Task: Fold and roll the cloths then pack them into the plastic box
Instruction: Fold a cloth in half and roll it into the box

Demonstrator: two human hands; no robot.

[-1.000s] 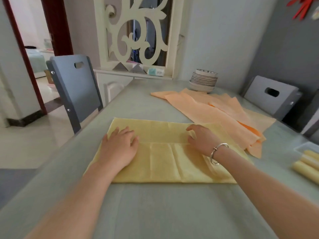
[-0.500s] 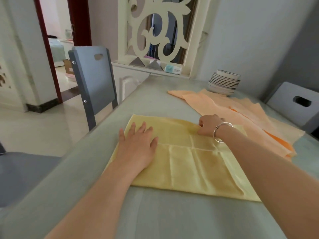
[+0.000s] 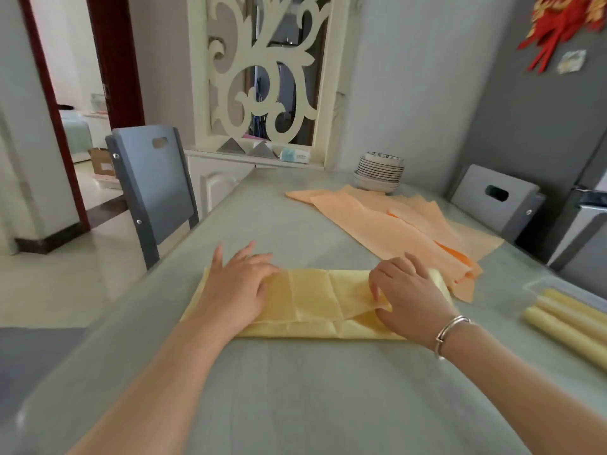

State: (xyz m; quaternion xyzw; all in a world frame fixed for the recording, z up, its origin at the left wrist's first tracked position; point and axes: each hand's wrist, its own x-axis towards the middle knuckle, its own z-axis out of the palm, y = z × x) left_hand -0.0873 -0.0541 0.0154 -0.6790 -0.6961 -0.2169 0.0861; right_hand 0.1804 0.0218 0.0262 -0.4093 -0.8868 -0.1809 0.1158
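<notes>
Left hand point(image 3: 237, 292): fingers point(image 3: 244, 254) straight and spread, palm flat on the left end of the yellow cloth point(image 3: 315, 298); fingertips reach past the cloth's far edge onto the desk point(image 3: 295, 399). Left end of the cloth partly hidden under the palm.

Right hand point(image 3: 409, 298): fingers curled over the right end of the cloth, thumb tucked at the edge of the folded-over layer, pinching it. What lies under the palm is not visible. Silver bracelet point(image 3: 451, 333) on the wrist.

Yellow cloth: folded into a long band lying crosswise on the desk, near edge straight, upper flap lifted slightly at the right.

Orange cloths point(image 3: 394, 224): spread flat beyond and to the right, nearest corner just beside the yellow cloth's right end; how many layers, cannot tell.

Plastic box point(image 3: 538, 285): at the right edge, cut off by the frame; only a clear rim shows. Yellow rolled cloths point(image 3: 565, 323) lie side by side in it, their ends cut off.

Stack of bowls point(image 3: 379, 174) at the far end. Grey chair point(image 3: 154, 188) against the desk's left edge. Bare desk surface lies between the cloth and the camera.
</notes>
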